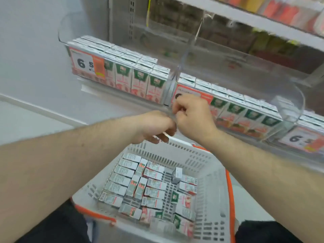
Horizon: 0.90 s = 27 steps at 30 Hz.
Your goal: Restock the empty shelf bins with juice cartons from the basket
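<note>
A white basket point(206, 165) with orange handles stands below me, and several juice cartons point(152, 188) lie flat in it. On the shelf, two clear bins hold rows of upright cartons: the left bin point(140, 76) and the right bin point(245, 111). My hands meet above the basket's far rim, at the front end of the clear divider point(172, 85) between the bins. My right hand point(192, 114) has its fingers curled and seems to pinch a clear plastic strip there. My left hand point(156, 127) touches it from the left with fingers curled downward; what they hold is blurred.
Orange price tags point(87, 65) hang on the bin fronts. A higher shelf point(254, 20) with other packs runs overhead at the right. A pale wall and floor lie to the left. My dark-clad legs flank the basket.
</note>
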Motion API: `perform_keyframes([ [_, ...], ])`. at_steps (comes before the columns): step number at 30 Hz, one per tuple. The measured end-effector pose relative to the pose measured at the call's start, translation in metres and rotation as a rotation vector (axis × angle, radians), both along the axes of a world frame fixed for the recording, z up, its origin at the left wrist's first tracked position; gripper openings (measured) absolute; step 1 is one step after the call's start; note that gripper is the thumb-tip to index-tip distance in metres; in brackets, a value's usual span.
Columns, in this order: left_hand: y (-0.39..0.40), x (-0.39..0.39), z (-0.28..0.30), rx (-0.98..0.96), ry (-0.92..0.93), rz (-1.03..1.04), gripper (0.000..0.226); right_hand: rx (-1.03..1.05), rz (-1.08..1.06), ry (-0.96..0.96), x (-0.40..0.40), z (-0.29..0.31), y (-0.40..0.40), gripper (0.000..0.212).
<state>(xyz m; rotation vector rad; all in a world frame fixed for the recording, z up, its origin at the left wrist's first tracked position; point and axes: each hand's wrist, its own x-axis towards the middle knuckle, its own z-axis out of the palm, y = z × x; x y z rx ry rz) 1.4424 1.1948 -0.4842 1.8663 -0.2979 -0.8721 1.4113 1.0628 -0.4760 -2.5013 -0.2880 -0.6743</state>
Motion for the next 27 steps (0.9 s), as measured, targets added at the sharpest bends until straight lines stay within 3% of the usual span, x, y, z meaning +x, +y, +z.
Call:
perform_keyframes([
  [4, -0.013, -0.024, -0.03, 0.139, 0.007, -0.087, 0.022, 0.164, -0.2, 0.54, -0.051, -0.075, -0.035, 0.037],
  [9, -0.021, -0.033, -0.082, 0.373, -0.006, -0.115, 0.009, 0.33, -0.3, 0.844, -0.076, -0.142, -0.063, 0.043],
  [13, -0.035, -0.053, -0.14, 0.531, 0.082, -0.234, 0.013, 0.184, -0.292, 1.216, -0.092, -0.188, -0.083, 0.021],
  [18, -0.048, -0.077, -0.212, 0.653, 0.189, -0.379, 0.023, -0.054, -0.269, 1.51, -0.116, -0.238, -0.095, 0.02],
  [20, -0.052, -0.086, -0.235, 0.709, 0.193, -0.438, 0.036, 0.015, -0.299, 1.514, -0.118, -0.247, -0.097, 0.022],
  [22, -0.055, -0.096, -0.251, 0.792, 0.186, -0.493, 0.05, 0.156, -0.324, 1.395, -0.121, -0.257, -0.099, 0.023],
  [25, -0.056, -0.106, -0.266, 0.893, 0.192, -0.549, 0.077, 0.133, -0.372, 1.25, -0.12, -0.271, -0.103, 0.027],
  [27, -0.057, -0.108, -0.272, 0.917, 0.172, -0.593, 0.081, 0.161, -0.408, 1.212, -0.117, -0.281, -0.106, 0.029],
])
